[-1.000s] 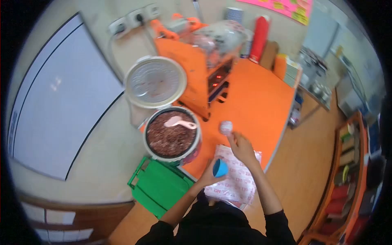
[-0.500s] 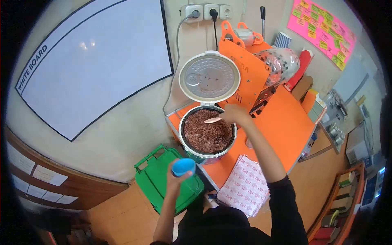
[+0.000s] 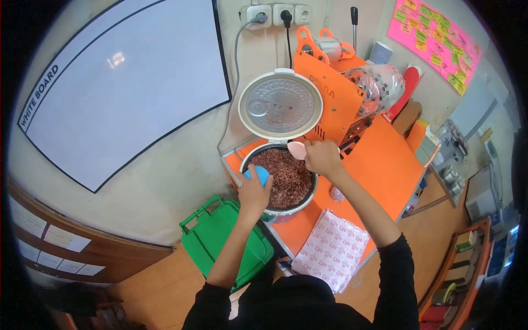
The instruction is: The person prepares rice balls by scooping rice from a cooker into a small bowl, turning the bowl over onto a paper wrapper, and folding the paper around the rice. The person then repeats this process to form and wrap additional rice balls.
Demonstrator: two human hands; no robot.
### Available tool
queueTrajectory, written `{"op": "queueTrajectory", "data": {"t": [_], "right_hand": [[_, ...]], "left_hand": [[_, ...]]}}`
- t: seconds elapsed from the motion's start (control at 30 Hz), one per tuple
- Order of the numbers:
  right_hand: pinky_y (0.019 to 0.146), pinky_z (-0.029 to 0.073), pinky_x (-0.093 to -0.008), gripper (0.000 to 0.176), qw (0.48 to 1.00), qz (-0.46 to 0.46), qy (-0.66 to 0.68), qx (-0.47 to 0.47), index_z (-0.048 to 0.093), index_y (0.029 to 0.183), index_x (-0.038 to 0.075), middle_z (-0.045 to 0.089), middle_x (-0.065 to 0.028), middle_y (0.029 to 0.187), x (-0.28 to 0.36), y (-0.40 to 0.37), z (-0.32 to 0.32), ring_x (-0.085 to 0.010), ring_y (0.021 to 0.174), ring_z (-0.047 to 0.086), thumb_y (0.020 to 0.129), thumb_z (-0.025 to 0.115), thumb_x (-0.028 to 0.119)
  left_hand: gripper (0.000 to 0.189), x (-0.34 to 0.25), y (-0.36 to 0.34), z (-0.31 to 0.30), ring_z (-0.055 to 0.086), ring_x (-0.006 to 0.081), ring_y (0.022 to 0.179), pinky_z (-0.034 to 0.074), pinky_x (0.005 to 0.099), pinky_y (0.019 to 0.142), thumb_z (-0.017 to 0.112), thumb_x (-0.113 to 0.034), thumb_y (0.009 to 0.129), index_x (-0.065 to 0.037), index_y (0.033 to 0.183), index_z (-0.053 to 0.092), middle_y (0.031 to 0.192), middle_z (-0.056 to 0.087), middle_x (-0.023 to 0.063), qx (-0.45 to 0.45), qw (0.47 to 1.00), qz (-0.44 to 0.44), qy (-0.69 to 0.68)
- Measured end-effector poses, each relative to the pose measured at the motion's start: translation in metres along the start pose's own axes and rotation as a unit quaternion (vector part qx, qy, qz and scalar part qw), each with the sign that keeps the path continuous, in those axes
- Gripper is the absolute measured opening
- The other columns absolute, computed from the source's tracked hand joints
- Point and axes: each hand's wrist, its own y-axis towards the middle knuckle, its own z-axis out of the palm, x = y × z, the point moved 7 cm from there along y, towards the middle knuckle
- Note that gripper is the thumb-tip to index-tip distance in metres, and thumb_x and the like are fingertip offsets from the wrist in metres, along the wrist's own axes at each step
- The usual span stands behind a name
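A rice cooker [image 3: 309, 204] stands with its lid [image 3: 280, 104] raised, filled with reddish-brown rice [image 3: 289, 179]. My left hand [image 3: 254, 193] grips a small blue bowl [image 3: 258, 175], tipped over at the left side of the rice; its inside is hidden. In my right hand [image 3: 323, 158] is a pale pink rice paddle [image 3: 297, 150], its blade above the far edge of the pot. A stack of printed wrapping paper [image 3: 331, 250] lies on the orange table near my body.
Behind the cooker to the right is an orange cup-sealing machine [image 3: 333, 99] with a film roll. A green lidded bin [image 3: 220, 236] stands below on the left. A small wrapped item [image 3: 337, 193] lies by my right forearm. Cables [image 3: 236, 82] hang from the wall sockets.
My left hand has moved up and forward from over the bin to the pot, turning the blue bowl over. My right hand has shifted slightly right, lifting and turning the paddle off the rice.
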Motion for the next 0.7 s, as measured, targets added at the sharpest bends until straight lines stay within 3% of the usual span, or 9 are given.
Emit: {"op": "queueTrajectory", "data": {"t": [0.17,0.3,0.4,0.6,0.7], "right_hand": [[0.055,0.052,-0.0457,0.020,0.999,0.008,0.049,-0.005,0.063,0.078,0.002,0.063,-0.0156,0.062,0.006,0.003,0.020,-0.0331,0.056,0.064,0.074,0.062,0.022],[0.060,0.055,-0.0442,0.025,0.995,0.035,0.070,0.063,0.069,0.079,0.001,0.067,-0.0170,0.071,0.013,0.012,0.026,-0.0340,0.062,0.067,0.073,0.063,0.024],[0.060,0.054,-0.0466,0.026,0.990,0.067,0.111,0.060,0.067,0.072,0.001,0.065,-0.0208,0.066,0.010,0.016,0.028,-0.0360,0.062,0.067,0.073,0.060,0.026],[0.064,0.054,-0.0486,0.031,0.981,0.120,0.146,0.047,0.069,0.075,-0.001,0.067,-0.0215,0.071,0.008,0.013,0.033,-0.0372,0.067,0.068,0.072,0.060,0.029],[0.066,0.055,-0.0461,0.030,0.971,0.146,0.160,0.099,0.072,0.080,0.002,0.069,-0.0216,0.077,0.009,0.011,0.032,-0.0358,0.071,0.069,0.069,0.063,0.029]], "left_hand": [[0.068,-0.003,0.008,0.013,0.058,0.0582,0.092,0.049,0.0581,0.082,0.059,-0.039,0.093,-0.001,0.140,0.029,0.129,0.034,0.0408,-0.026,0.999,-0.001,0.029],[0.068,-0.003,0.017,0.018,0.056,0.0590,0.097,0.047,0.0588,0.086,0.058,-0.039,0.093,-0.002,0.141,0.027,0.130,0.033,0.0413,0.008,0.998,-0.043,-0.038],[0.069,0.000,0.023,0.026,0.055,0.0597,0.099,0.047,0.0586,0.087,0.058,-0.039,0.093,-0.002,0.141,0.026,0.131,0.033,0.0405,0.013,0.995,-0.063,-0.070],[0.070,-0.013,0.032,0.036,0.053,0.0610,0.103,0.045,0.0584,0.091,0.059,-0.038,0.093,-0.002,0.141,0.025,0.137,0.026,0.0414,0.015,0.994,-0.077,-0.073],[0.069,-0.015,0.043,0.046,0.051,0.0614,0.106,0.044,0.0582,0.094,0.059,-0.036,0.092,-0.001,0.141,0.025,0.140,0.023,0.0415,0.014,0.994,-0.063,-0.087]]}}
